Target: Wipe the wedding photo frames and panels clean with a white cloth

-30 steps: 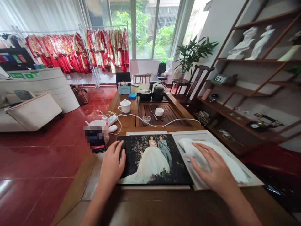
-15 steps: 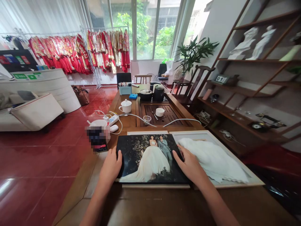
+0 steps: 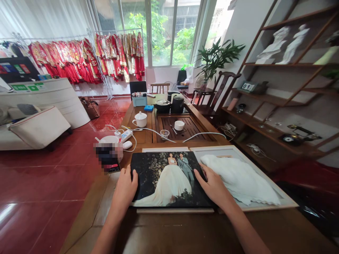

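A dark wedding photo panel showing a couple is held by its two side edges. My left hand is closed round its left edge, thumb on top. On the right edge my right hand grips in the same way, its thumb resting on the picture. The fingers under the panel are hidden. Beneath the panel a pale frame shows along the near and far sides. Just to the right lies a second pale frame with a white gown-like fabric piece inside it.
The wooden table carries a tea tray, a lidded white cup, a white bowl, a power strip and a white cable. A pixelated object stands at the left edge. Shelves rise at right.
Both hands keep their hold on the photo panel, which stays in place over the frame. The camera view has shifted very slightly.
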The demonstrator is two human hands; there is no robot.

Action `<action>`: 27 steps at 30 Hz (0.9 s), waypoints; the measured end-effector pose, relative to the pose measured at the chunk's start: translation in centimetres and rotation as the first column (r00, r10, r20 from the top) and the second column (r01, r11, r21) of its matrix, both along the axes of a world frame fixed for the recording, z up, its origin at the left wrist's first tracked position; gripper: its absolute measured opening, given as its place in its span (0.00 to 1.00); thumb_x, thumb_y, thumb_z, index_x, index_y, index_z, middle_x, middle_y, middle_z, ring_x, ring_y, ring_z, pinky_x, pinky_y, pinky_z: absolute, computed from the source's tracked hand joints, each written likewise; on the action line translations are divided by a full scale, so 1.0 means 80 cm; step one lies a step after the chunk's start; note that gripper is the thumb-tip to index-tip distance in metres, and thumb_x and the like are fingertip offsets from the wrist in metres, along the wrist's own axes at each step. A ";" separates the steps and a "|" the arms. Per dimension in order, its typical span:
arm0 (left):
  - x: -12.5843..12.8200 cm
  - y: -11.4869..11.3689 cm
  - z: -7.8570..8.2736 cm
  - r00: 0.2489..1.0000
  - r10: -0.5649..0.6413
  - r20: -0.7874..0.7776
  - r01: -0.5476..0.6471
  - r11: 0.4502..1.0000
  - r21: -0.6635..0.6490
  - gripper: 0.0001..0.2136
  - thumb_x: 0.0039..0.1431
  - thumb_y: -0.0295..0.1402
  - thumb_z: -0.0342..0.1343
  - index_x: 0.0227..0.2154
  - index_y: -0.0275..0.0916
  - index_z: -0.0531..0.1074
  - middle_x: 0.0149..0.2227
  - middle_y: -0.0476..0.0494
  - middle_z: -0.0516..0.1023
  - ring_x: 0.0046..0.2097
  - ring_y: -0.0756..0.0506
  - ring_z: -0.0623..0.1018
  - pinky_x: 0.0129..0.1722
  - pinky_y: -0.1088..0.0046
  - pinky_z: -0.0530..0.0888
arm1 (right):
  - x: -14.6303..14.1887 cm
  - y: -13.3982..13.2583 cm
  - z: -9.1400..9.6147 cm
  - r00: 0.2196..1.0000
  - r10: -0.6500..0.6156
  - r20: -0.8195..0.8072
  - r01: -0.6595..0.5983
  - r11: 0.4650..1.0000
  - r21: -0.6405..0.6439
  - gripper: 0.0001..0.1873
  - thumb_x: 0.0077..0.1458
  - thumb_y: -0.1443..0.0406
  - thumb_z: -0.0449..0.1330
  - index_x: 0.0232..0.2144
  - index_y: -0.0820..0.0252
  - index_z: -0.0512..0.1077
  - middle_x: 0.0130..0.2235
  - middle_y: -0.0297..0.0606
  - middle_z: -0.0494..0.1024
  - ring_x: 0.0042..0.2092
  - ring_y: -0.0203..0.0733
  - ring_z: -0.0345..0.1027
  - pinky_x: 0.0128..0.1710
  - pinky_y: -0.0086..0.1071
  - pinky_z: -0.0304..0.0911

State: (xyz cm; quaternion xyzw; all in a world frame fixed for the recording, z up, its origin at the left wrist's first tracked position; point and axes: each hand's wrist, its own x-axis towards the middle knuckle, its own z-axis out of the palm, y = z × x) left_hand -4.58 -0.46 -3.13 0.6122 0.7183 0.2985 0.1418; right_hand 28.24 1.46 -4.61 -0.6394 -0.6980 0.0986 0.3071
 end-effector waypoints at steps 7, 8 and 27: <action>0.003 -0.004 0.010 1.000 0.015 0.021 -0.016 0.998 0.058 0.21 0.66 0.38 0.39 0.53 0.32 0.68 0.43 0.34 0.73 0.47 0.36 0.75 0.49 0.56 0.71 | 0.001 -0.005 0.018 1.000 -0.012 -0.028 0.013 1.000 0.026 0.26 0.62 0.50 0.48 0.52 0.61 0.68 0.45 0.46 0.77 0.42 0.49 0.71 0.44 0.43 0.67; 0.002 -0.005 0.011 0.999 0.015 0.039 -0.017 0.997 0.072 0.21 0.66 0.39 0.40 0.54 0.32 0.67 0.44 0.33 0.73 0.48 0.36 0.75 0.49 0.56 0.71 | 0.002 -0.008 0.022 0.999 -0.020 -0.035 0.021 0.999 0.032 0.27 0.61 0.50 0.49 0.53 0.61 0.68 0.44 0.46 0.77 0.42 0.49 0.71 0.43 0.42 0.67; 0.005 -0.064 0.064 0.381 0.042 0.923 -0.159 0.987 0.021 0.30 0.51 0.49 0.64 0.56 0.42 0.70 0.45 0.44 0.81 0.46 0.40 0.80 0.48 0.66 0.76 | -0.001 -0.053 0.057 0.891 0.048 -0.452 0.121 0.934 0.337 0.27 0.57 0.57 0.60 0.58 0.52 0.66 0.52 0.42 0.72 0.48 0.44 0.71 0.44 0.33 0.71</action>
